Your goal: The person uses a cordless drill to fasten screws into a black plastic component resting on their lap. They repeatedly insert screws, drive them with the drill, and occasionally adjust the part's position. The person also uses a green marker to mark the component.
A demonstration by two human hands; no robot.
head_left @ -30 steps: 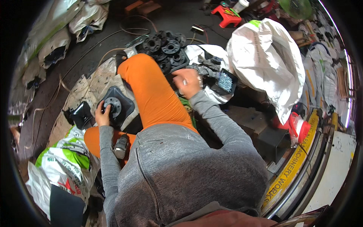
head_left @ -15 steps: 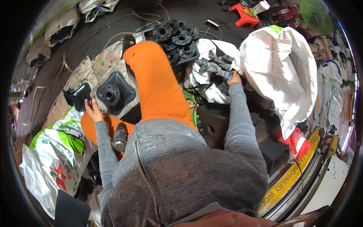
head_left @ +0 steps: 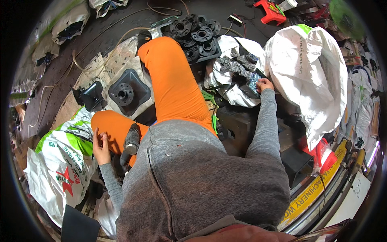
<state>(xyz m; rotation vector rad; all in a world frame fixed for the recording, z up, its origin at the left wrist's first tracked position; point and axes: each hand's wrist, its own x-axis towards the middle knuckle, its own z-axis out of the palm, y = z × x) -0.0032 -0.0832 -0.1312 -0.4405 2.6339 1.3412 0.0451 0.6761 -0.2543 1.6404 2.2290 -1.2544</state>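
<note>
My right hand (head_left: 265, 84) has its fingers pressed together at the edge of a bluish, shiny clump (head_left: 253, 82); what they pinch is too small to make out. Knobbly grey strips (head_left: 238, 64) lie beside it on a white sack (head_left: 225, 86). My left hand (head_left: 100, 149) is empty, fingers apart, beside my orange-clad leg. A cordless drill (head_left: 132, 139) rests against that leg. Ahead of it, a black square plate with a round, holed hub (head_left: 123, 94) lies on pale cloth. Left of the plate sits a second black, dished part (head_left: 92, 97).
Several black round hubs (head_left: 202, 34) fill a black tray (head_left: 216, 55) beyond my knee. A large white sack (head_left: 310, 76) stands at right, and a white-green sack (head_left: 52, 177) at left. A red stool (head_left: 271, 12) is far off; hoses (head_left: 90, 69) cross the floor.
My left hand has drawn back from the black dished part toward my leg. My right hand stays at the clump, which now shows more of its bluish, shiny part. The whole view has shifted slightly.
</note>
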